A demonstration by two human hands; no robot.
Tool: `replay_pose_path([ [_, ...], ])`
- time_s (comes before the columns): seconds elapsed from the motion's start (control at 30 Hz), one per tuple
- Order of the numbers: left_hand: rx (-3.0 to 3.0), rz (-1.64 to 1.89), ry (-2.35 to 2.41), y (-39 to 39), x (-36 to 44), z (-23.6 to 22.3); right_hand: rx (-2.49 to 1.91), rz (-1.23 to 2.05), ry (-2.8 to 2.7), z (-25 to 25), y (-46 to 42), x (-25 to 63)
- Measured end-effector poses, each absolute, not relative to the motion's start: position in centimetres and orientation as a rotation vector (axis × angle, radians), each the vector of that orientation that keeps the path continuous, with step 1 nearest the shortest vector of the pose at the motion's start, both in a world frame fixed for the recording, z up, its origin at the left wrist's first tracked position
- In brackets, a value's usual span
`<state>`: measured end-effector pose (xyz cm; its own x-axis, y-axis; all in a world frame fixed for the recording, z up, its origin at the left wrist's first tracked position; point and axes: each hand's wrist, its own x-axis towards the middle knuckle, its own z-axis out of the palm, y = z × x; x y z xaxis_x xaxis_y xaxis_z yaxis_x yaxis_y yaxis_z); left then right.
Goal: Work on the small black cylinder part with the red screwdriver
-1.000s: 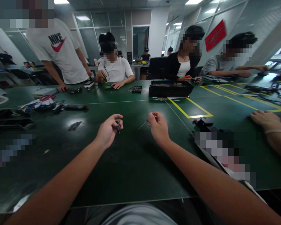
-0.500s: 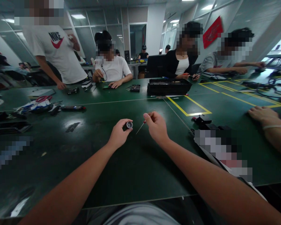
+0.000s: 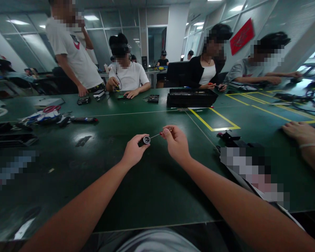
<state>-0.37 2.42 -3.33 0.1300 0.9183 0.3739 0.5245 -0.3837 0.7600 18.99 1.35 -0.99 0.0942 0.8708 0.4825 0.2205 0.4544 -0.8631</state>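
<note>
My left hand [image 3: 133, 150] is closed round a small dark cylindrical part [image 3: 146, 140], its open round end with a pale rim turned toward me. Between the fingers of my right hand [image 3: 177, 141] is a thin screwdriver [image 3: 160, 133] with a red handle. Its shaft points left, and the tip is at the open end of the cylinder; whether it touches the inside I cannot tell. Both hands are above the green tabletop [image 3: 157, 189]. My fingers cover most of the screwdriver's handle and the cylinder's sides.
Ahead stands a long black box [image 3: 191, 98] near yellow tape lines [image 3: 212, 129]. On the left lie a dark pen-shaped tool [image 3: 84, 120] and red-handled scissors [image 3: 51, 108]. Another person's hand [image 3: 299, 133] rests at right, near black parts [image 3: 229, 137]. Several people are around the table.
The screwdriver has swung from pointing down and left to nearly level, bringing its tip to the cylinder's open end. The standing person at left has shifted right and raised a hand.
</note>
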Motion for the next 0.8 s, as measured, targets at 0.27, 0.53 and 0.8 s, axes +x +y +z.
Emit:
replay_pose_path([
  [0.27,1.978,1.166,1.379,2.3,-0.5,-3.4,-1.227,0.333,-1.571,0.2,0.6,19.3],
  [0.53,2.009,1.182,1.362,2.4,-0.6,-3.4,-1.083,0.359,-1.727,0.2,0.2,19.1],
  [0.8,2.015,1.180,1.378,2.3,-0.5,-3.4,-1.114,0.399,-1.745,0.2,0.1,19.0],
])
